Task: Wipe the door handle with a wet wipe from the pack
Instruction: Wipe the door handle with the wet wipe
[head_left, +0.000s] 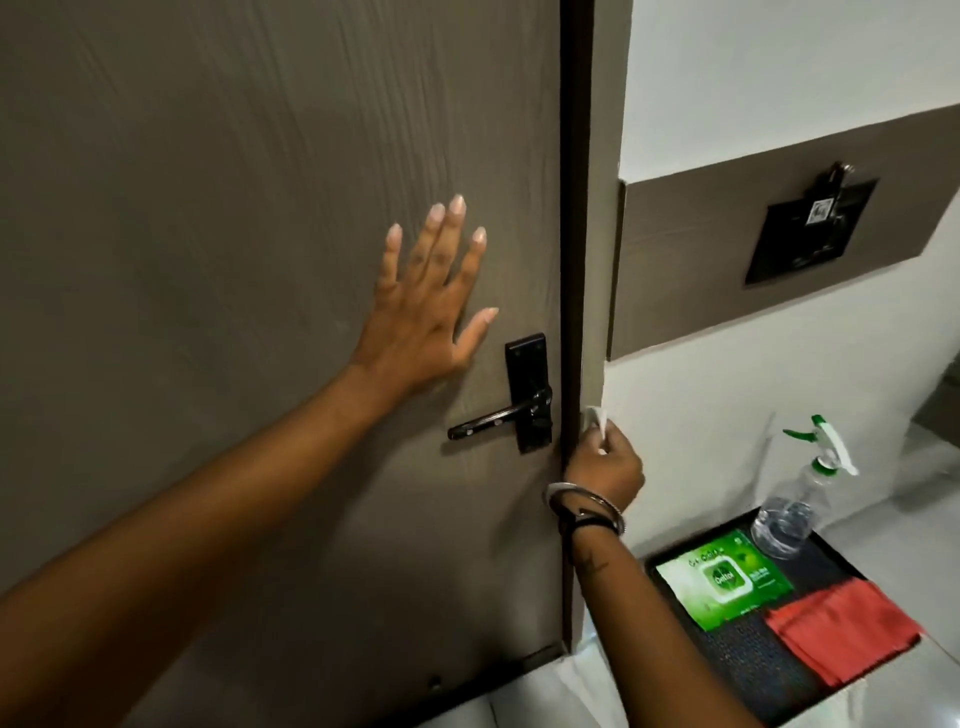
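Observation:
A black lever door handle (498, 418) on a black backplate sits near the right edge of the grey-brown door (208, 208). My left hand (426, 306) lies flat on the door, fingers spread, just up and left of the handle. My right hand (605, 465) is closed around a white wet wipe (597, 420) at the door's edge, right of the handle and not touching it. The green wet wipe pack (724, 577) lies on a black tray at lower right.
The black tray (748, 660) also holds a clear spray bottle with a green and white trigger (800, 499) and a folded red cloth (841, 631). A dark holder (810, 228) hangs on the brown wall panel at right. White floor lies below.

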